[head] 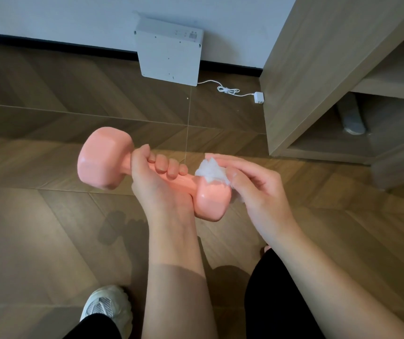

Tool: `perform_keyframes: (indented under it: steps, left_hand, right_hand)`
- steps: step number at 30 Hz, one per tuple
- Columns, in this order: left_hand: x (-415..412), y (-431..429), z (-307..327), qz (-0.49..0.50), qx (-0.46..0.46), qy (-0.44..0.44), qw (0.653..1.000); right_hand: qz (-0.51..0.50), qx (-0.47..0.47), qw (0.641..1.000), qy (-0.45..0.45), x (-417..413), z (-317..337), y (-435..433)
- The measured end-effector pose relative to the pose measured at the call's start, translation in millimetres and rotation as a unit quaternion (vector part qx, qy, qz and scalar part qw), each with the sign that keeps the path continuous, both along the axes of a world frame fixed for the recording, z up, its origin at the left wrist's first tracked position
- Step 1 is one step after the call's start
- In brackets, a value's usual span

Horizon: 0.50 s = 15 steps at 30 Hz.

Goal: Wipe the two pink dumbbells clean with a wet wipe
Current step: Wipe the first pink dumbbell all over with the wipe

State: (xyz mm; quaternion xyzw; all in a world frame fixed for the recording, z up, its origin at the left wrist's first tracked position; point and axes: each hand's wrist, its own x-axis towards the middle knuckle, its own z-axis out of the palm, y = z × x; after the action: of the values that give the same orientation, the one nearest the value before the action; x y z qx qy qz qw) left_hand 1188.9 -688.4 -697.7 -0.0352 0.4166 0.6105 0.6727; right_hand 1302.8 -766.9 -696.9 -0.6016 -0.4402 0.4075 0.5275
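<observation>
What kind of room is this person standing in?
Probably a room in a home: herringbone wood floor, a wooden shelf unit at right, and a white appliance leaning against the wall, its cord lying loose.

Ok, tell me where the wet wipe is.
Head view, right of centre: the right hand holds the wet wipe against the right end of the pink dumbbell.

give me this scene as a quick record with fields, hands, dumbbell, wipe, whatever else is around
left grip: curled round the handle of the dumbbell, held above the floor
right grip: holds the wipe against the dumbbell's right-side end
second dumbbell: not in view
on floor: white box, cable, shoe
right side: wooden shelf unit
</observation>
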Motion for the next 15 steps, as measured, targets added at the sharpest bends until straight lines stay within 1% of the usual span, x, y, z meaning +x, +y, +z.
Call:
perform_keyframes:
  steps: [3,4,7,8,9,11,12,15]
  left_hand:
    - [0,-5,2,0.002,0.002,0.025,1.000]
    - [0,-6,2,0.003,0.006,0.033,0.999]
    - [-3,-2,0,-0.003,0.007,0.028,1.000]
    - [-4,-1,-2,-0.004,0.004,0.022,1.000]
    - [-4,-1,-5,-0.005,0.002,0.021,1.000]
    - [-7,-2,-11,-0.010,-0.002,0.030,1.000]
    - [-8,-4,-16,-0.020,-0.001,0.025,1.000]
    - [-13,2,-22,-0.099,0.001,-0.005,0.995]
  right_hand:
    - [-0.003,-0.100,0.995,0.020,2,-2,5]
    - [-0.012,-0.088,0.996,0.027,2,-4,5]
    - [0.009,0.010,0.999,0.043,-2,-7,3]
    - [0.013,0.012,0.999,0.039,-3,-9,4]
    - [0.011,-0.015,0.999,0.035,-2,-13,6]
    - [0.011,-0.106,0.994,0.040,-1,-18,11]
    - [0.013,-0.121,0.992,0.045,0,-19,12]
    - [0.024,-0.050,0.998,0.035,2,-18,7]
